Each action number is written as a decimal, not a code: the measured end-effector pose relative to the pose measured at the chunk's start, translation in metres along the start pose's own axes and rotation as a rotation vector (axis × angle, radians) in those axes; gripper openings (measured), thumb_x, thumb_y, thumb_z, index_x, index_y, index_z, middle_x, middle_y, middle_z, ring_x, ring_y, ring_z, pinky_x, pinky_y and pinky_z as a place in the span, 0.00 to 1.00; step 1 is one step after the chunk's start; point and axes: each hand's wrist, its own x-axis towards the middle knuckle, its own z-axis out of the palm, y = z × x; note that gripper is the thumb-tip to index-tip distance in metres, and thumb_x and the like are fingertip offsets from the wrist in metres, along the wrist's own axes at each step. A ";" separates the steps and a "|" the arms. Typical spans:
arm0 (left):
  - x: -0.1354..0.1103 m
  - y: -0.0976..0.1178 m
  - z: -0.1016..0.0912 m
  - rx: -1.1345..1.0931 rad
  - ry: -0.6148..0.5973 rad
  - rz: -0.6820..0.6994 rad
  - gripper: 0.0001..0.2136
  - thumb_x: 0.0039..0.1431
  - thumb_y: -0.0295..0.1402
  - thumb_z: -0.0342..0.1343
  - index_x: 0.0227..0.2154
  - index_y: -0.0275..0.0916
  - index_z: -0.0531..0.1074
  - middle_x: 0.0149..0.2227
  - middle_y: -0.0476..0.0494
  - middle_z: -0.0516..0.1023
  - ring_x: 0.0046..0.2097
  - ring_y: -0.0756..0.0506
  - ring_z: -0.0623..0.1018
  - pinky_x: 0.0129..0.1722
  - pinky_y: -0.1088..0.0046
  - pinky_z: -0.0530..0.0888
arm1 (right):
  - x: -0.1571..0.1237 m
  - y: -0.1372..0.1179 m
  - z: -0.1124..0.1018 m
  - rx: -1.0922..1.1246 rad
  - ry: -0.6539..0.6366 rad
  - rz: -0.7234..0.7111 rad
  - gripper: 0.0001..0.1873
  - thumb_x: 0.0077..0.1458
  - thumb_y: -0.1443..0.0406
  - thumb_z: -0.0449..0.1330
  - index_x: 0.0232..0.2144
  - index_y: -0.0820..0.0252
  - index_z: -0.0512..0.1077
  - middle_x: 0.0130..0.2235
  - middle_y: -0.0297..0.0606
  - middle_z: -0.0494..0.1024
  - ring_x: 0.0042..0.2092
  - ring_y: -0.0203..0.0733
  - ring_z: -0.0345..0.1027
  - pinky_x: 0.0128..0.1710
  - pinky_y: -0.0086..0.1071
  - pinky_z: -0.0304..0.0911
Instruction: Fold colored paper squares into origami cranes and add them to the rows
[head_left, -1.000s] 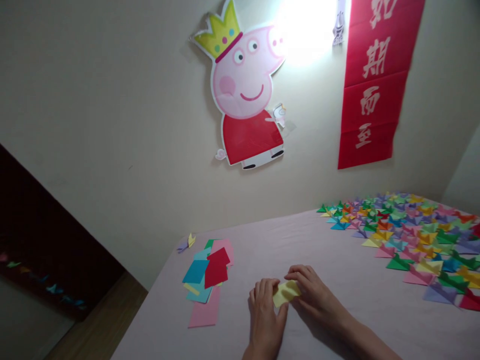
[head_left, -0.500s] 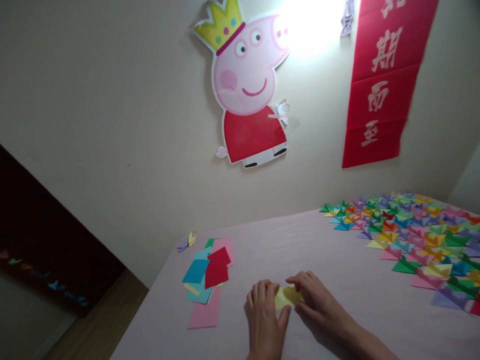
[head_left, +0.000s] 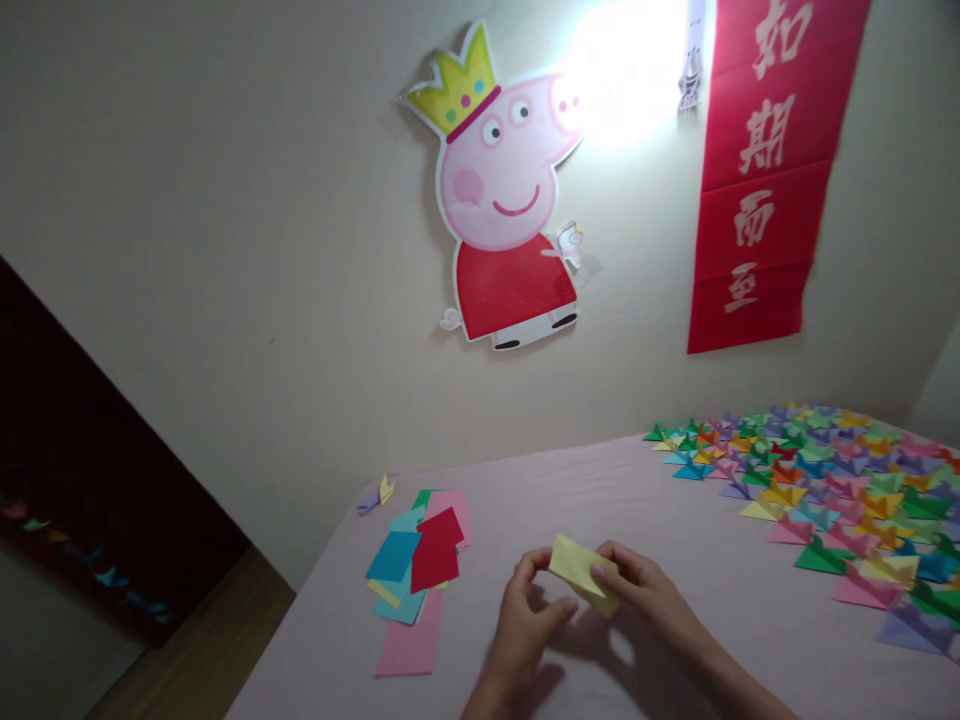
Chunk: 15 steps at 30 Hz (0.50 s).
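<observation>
A folded piece of yellow paper (head_left: 581, 568) is raised off the table and tilted, its shadow falling below. My right hand (head_left: 637, 590) pinches its right end, the thumb lying on the near face and the fingers behind. At the left edge of the paper is my left hand (head_left: 525, 610), with curled fingers whose tips reach the paper's corner. Its thumb points toward the paper but stands apart from the fingers. Whether the left fingertips press on the paper is hard to see.
To the left lies a loose pile of coloured paper sheets, with a red sheet (head_left: 436, 550) on top and a pink sheet (head_left: 409, 640) nearest me. Two small folded papers (head_left: 377, 495) sit at the far left corner. Rows of folded paper cranes (head_left: 847, 500) cover the table's right side.
The yellow paper has come up off the table and tilted in my right hand. My left hand has turned from lying flat beside it to curled fingers. The view has shifted slightly upward.
</observation>
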 end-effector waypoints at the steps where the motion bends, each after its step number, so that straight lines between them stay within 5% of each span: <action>1: 0.009 0.000 -0.002 -0.170 -0.033 0.020 0.20 0.43 0.35 0.67 0.42 0.39 0.74 0.43 0.43 0.77 0.46 0.41 0.73 0.45 0.70 0.68 | 0.004 -0.004 -0.001 0.055 0.025 0.001 0.23 0.49 0.45 0.61 0.25 0.58 0.69 0.23 0.29 0.66 0.27 0.38 0.59 0.28 0.30 0.54; 4: 0.032 -0.003 -0.001 -0.400 -0.036 -0.009 0.16 0.45 0.43 0.68 0.30 0.36 0.72 0.31 0.45 0.76 0.35 0.46 0.73 0.37 0.73 0.68 | 0.014 -0.008 -0.002 0.113 0.094 -0.036 0.24 0.47 0.44 0.63 0.23 0.58 0.70 0.23 0.29 0.66 0.28 0.37 0.58 0.29 0.30 0.55; 9: 0.047 -0.013 0.016 -0.501 0.047 -0.018 0.18 0.51 0.47 0.62 0.35 0.38 0.69 0.31 0.48 0.75 0.32 0.48 0.73 0.34 0.74 0.68 | 0.027 0.016 -0.005 0.129 0.107 -0.072 0.26 0.42 0.42 0.67 0.23 0.58 0.71 0.25 0.32 0.71 0.29 0.40 0.63 0.31 0.33 0.60; 15: 0.053 -0.031 0.020 -0.501 0.212 0.006 0.19 0.50 0.48 0.64 0.28 0.41 0.63 0.26 0.54 0.69 0.28 0.50 0.70 0.28 0.78 0.65 | 0.033 0.038 -0.012 0.032 0.135 -0.119 0.20 0.47 0.46 0.66 0.29 0.57 0.73 0.29 0.37 0.76 0.33 0.44 0.69 0.33 0.35 0.65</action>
